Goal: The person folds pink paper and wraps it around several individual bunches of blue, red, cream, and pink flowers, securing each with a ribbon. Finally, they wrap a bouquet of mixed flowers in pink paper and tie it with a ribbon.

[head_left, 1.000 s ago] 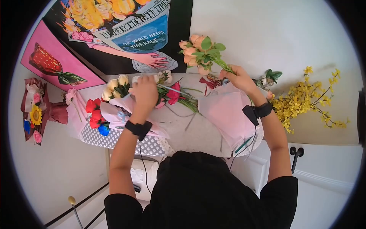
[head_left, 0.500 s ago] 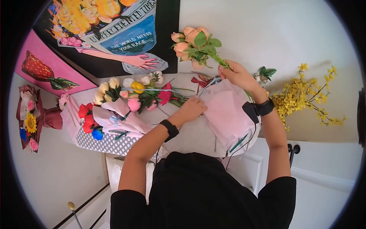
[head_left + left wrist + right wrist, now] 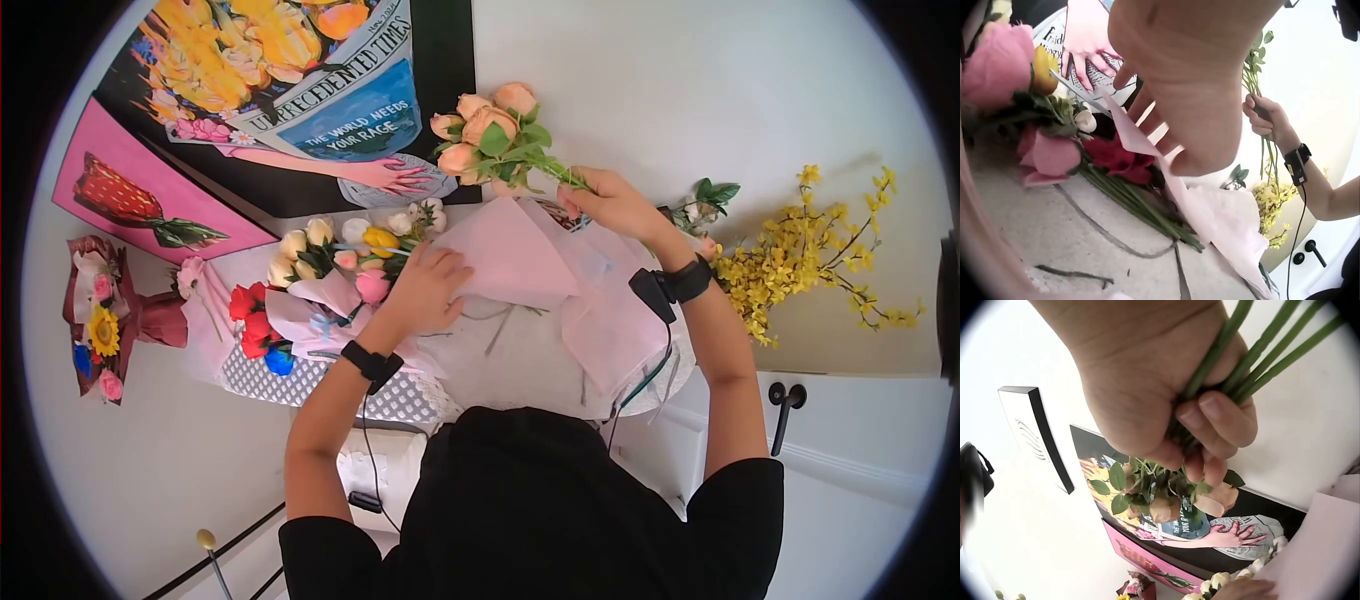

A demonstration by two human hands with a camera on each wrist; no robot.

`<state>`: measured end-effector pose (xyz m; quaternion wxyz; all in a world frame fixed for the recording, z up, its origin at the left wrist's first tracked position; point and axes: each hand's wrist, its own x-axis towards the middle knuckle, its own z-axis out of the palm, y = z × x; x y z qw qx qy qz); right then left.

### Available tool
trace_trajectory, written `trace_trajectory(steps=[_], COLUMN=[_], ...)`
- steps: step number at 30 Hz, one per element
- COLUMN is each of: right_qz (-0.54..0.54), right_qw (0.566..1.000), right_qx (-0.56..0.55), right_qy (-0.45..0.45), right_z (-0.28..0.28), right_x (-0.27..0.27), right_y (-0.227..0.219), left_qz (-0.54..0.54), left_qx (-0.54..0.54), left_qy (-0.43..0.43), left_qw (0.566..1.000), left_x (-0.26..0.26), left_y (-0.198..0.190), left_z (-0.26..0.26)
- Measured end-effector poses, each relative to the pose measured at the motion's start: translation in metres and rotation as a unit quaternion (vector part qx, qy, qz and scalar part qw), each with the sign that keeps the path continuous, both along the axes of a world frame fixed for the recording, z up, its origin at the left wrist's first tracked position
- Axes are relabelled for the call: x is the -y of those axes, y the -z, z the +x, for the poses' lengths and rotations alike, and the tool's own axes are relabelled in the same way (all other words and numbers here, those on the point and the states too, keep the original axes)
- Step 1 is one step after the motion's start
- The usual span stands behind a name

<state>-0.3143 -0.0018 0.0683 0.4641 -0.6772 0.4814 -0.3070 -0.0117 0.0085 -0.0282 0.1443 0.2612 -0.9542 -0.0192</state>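
My right hand (image 3: 620,205) grips a bunch of peach roses (image 3: 490,125) by its green stems (image 3: 1260,353), raised near the wall with the blooms tilted up to the left. The fingers curl round the stems in the right wrist view. My left hand (image 3: 425,290) is at the left end of a pale pink wrapping paper sheet (image 3: 510,250), its fingers extended and slightly spread along the paper's edge. Beneath this sheet lie cut flower stems (image 3: 1141,209) and a dark red flower (image 3: 1116,159). A second part of the pink paper (image 3: 620,330) spreads to the right.
Left on the table (image 3: 500,360) lie cream roses (image 3: 300,245), a yellow tulip (image 3: 380,238), a pink rose (image 3: 372,287) and a wrapped bouquet (image 3: 325,320). Yellow branches (image 3: 780,270) stand at the right. Painted canvases (image 3: 350,120) lean on the wall behind.
The left hand reached right to the pink paper, then came back left, drawing a sheet over the stems and the dark red flower. The right hand keeps holding the peach roses, moved only slightly.
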Motion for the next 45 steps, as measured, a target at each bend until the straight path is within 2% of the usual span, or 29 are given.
trace_trajectory(steps=[2,3,5,7,8,10,11,13,14,16,17,19,21,23,26,27,29,31,32,34,36,38,39,40,41,42,44,45], right_qz=[0.058,0.058,0.051,0.050,0.048,0.040,0.035,0.029,0.024,0.025,0.027,0.017,0.008,-0.040,-0.026,-0.025,-0.015,-0.018,-0.022,-0.017,-0.013,-0.003,-0.005,0.006,0.017,0.017,0.014,0.015], right_qw=[0.998,0.998,0.999,0.999,0.999,0.999,0.999,0.999,0.999,0.999,0.999,1.000,1.000,0.997,0.996,0.996,0.997,0.996,0.995,0.995,0.996,0.996,0.996,0.996,0.996,0.997,0.998,0.998], right_qx=[-0.008,-0.009,-0.005,-0.010,-0.012,-0.004,0.008,0.021,0.036,0.031,0.021,0.017,0.009,-0.058,-0.071,-0.070,-0.050,-0.054,-0.062,-0.055,-0.049,-0.032,-0.030,-0.032,-0.033,-0.029,-0.001,0.000], right_qy=[-0.006,-0.004,-0.011,-0.007,-0.004,-0.004,-0.004,0.005,0.009,0.000,-0.011,-0.019,-0.026,-0.044,-0.044,-0.049,-0.062,-0.069,-0.074,-0.078,-0.079,-0.080,-0.080,-0.078,-0.075,-0.073,-0.064,-0.064], right_z=[0.003,0.003,0.003,0.004,0.004,0.005,0.005,0.004,0.003,-0.001,0.000,0.001,0.002,0.003,0.003,0.003,0.002,0.000,0.000,0.000,0.001,0.001,0.002,0.002,0.003,0.003,0.004,0.005], right_x=[0.000,0.000,0.002,0.001,0.002,-0.001,-0.001,0.001,0.001,0.005,0.008,0.009,0.010,0.010,0.012,0.013,0.014,0.014,0.014,0.013,0.013,0.013,0.012,0.012,0.012,0.012,0.011,0.011], right_y=[-0.004,-0.004,-0.003,-0.005,-0.007,-0.008,-0.008,-0.006,-0.004,0.002,0.004,0.003,-0.003,-0.010,-0.010,-0.008,-0.005,0.001,0.003,0.004,0.004,0.004,0.003,0.003,0.003,0.005,0.009,0.008], left_qz=[0.005,0.005,0.101,0.250,0.248,0.152,0.149,0.105,0.104,0.003,0.004,-0.103,-0.157,-0.259,-0.226,-0.194,-0.160,0.090,0.091,0.102,-0.016,-0.030,-0.032,0.082,0.194,0.193,0.253,0.254], left_qx=[-0.068,-0.069,-0.095,-0.142,-0.145,0.064,0.062,0.243,0.247,0.156,0.162,0.250,0.124,0.131,0.169,0.200,0.231,0.297,0.298,0.192,0.170,-0.003,-0.002,-0.079,-0.154,-0.150,-0.200,-0.199], left_qy=[0.021,0.022,0.057,0.117,0.117,0.088,0.091,0.023,0.025,0.091,0.090,0.034,0.017,-0.033,-0.061,-0.044,-0.028,-0.052,-0.056,-0.054,-0.125,-0.146,-0.146,-0.210,-0.269,-0.267,-0.331,-0.332], left_qw=[0.997,0.997,0.989,0.951,0.951,0.982,0.983,0.964,0.963,0.984,0.983,0.962,0.980,0.956,0.957,0.959,0.959,0.949,0.949,0.975,0.977,0.989,0.989,0.971,0.931,0.932,0.887,0.887], left_x=[0.003,0.008,0.025,0.040,0.044,0.051,0.054,0.057,0.058,0.061,0.052,0.015,-0.025,-0.070,-0.115,-0.125,-0.129,-0.127,-0.117,-0.082,-0.050,-0.025,-0.017,-0.012,-0.007,-0.003,0.000,-0.001], left_y=[-0.007,-0.005,0.005,0.022,0.028,0.025,0.019,0.010,0.014,0.024,0.007,-0.026,-0.045,-0.044,0.000,0.017,0.018,0.017,0.019,0.027,0.025,0.000,-0.004,-0.008,-0.011,-0.013,-0.017,-0.013], left_z=[-0.018,-0.031,-0.068,-0.116,-0.137,-0.165,-0.169,-0.174,-0.174,-0.169,-0.168,-0.166,-0.147,-0.129,-0.110,-0.101,-0.097,-0.100,-0.098,-0.091,-0.081,-0.067,-0.059,-0.052,-0.044,-0.036,-0.022,-0.018])
